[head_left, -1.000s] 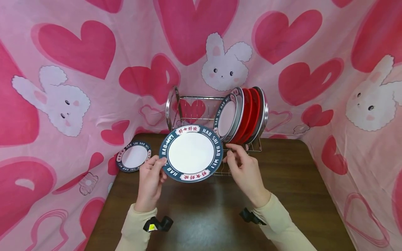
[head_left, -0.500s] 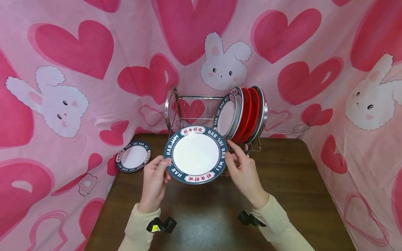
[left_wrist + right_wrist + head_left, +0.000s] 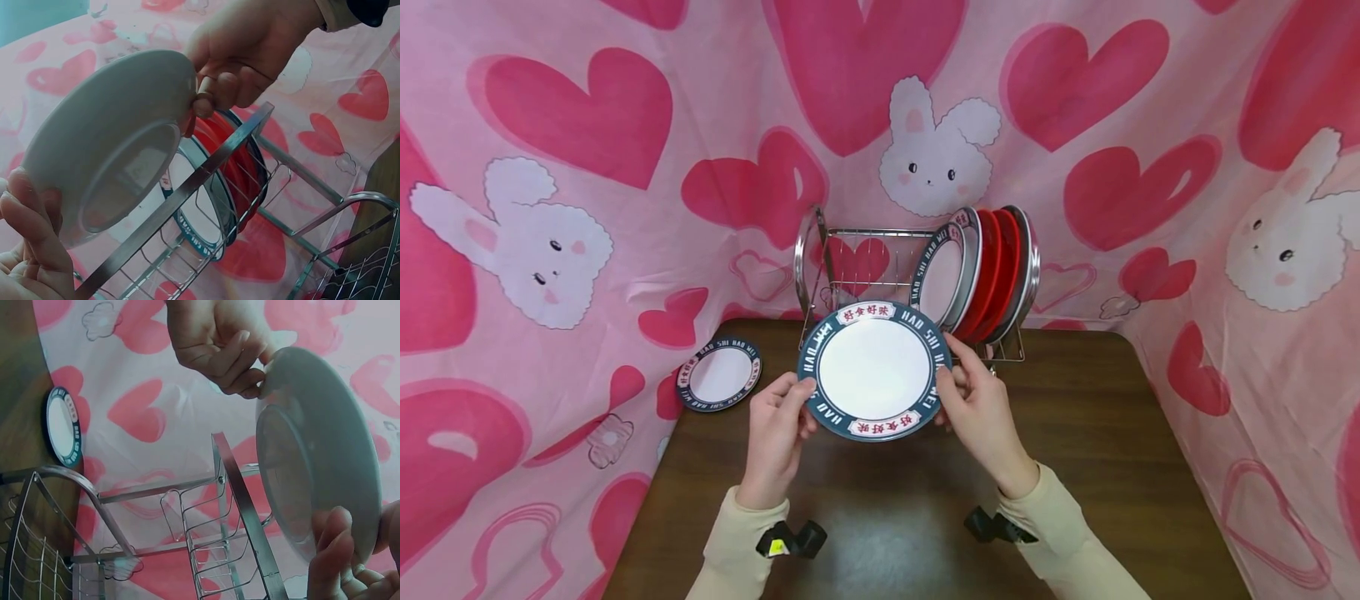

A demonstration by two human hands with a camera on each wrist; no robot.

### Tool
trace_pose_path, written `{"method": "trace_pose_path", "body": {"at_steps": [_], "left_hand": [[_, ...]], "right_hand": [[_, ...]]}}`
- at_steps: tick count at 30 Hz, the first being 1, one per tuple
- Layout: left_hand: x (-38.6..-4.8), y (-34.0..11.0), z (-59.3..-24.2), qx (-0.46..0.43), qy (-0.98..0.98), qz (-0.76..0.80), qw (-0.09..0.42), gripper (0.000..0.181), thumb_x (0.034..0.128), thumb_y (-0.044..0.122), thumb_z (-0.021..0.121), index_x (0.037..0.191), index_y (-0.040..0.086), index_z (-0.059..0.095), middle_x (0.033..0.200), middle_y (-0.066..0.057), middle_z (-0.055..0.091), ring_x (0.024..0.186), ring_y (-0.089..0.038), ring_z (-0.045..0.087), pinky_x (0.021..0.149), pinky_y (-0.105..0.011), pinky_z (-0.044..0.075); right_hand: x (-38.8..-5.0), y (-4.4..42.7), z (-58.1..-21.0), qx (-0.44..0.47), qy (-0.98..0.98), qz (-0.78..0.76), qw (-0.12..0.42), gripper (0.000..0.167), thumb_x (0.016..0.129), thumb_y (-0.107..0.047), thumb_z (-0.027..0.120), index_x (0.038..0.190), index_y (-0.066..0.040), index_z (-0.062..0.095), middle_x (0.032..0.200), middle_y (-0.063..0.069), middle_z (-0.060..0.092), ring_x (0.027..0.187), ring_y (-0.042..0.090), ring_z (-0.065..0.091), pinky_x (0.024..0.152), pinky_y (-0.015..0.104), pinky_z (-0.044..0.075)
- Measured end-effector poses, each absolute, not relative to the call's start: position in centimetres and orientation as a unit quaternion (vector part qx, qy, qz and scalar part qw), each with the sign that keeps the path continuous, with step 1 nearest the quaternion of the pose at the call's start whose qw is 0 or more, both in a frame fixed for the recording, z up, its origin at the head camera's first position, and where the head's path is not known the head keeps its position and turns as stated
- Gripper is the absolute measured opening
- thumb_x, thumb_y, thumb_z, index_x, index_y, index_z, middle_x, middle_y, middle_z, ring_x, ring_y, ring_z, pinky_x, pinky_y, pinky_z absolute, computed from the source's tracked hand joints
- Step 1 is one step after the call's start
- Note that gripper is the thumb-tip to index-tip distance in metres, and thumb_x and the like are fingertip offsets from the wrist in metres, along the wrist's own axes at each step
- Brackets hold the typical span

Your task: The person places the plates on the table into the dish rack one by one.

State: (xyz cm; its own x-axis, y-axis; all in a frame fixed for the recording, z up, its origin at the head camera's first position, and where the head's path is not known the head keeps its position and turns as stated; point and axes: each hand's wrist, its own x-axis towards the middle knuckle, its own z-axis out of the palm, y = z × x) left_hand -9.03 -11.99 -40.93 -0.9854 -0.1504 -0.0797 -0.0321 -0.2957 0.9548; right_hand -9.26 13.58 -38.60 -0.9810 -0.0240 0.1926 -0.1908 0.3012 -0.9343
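A white plate (image 3: 874,368) with a dark blue lettered rim is held up in front of the metal dish rack (image 3: 880,232), tilted so its face turns toward me. My left hand (image 3: 775,437) pinches its left edge, thumb on the rim. At the opposite edge my right hand (image 3: 988,412) grips it, thumb on the face and fingers behind. Both wrist views show the plate's pale underside (image 3: 119,137) with fingertips curled against it. In the right part of the rack stand several plates on edge, among them a blue-rimmed plate (image 3: 938,279) and red plates (image 3: 1000,275).
Another blue-rimmed plate (image 3: 719,374) lies at the left edge of the brown table (image 3: 1075,467). Pink cloth (image 3: 730,108) with hearts and rabbits hangs behind and along both sides. The rack's left part shows bare wires.
The plate has shifted a little to the right with my left hand. My right hand, apart from or barely at the rim a second ago, now grips its right edge.
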Motion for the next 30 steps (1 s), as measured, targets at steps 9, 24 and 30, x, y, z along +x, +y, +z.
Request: {"method": "trace_pose_path", "body": {"at_steps": [9,24,30], "left_hand": [[-9.2,-11.6,-41.0,0.046,-0.614,-0.787,0.047,0.023,0.1051,0.020,0.062,0.096,0.001,0.069,0.072,-0.004,0.069,0.055,-0.015,0.058,0.053,-0.023,0.049],[-13.6,-12.8,-42.3,0.015,-0.655,-0.729,0.198,0.029,0.1051,0.016,0.062,0.097,-0.011,0.068,0.071,-0.008,0.068,0.051,-0.011,0.061,0.048,-0.020,0.049],[-14.9,-12.9,-42.9,0.032,-0.687,-0.683,0.246,0.018,0.1009,0.009,0.067,0.107,-0.008,0.069,0.082,-0.023,0.067,0.052,-0.005,0.058,0.049,-0.017,0.044]], "right_hand": [[-9.4,13.2,-38.4,0.059,-0.782,0.608,0.124,0.052,0.102,-0.004,0.058,0.153,-0.007,0.051,0.074,0.011,0.066,0.048,0.022,0.057,0.049,0.028,0.053],[-10.9,14.0,-35.0,0.114,-0.799,0.535,0.248,0.052,0.100,0.000,0.057,0.151,-0.007,0.054,0.066,0.004,0.061,0.047,0.015,0.056,0.048,0.022,0.051],[-12.6,14.4,-32.5,0.152,-0.835,0.407,0.338,0.052,0.094,0.001,0.059,0.146,0.002,0.057,0.062,0.007,0.056,0.048,0.011,0.050,0.051,0.015,0.044]]}}
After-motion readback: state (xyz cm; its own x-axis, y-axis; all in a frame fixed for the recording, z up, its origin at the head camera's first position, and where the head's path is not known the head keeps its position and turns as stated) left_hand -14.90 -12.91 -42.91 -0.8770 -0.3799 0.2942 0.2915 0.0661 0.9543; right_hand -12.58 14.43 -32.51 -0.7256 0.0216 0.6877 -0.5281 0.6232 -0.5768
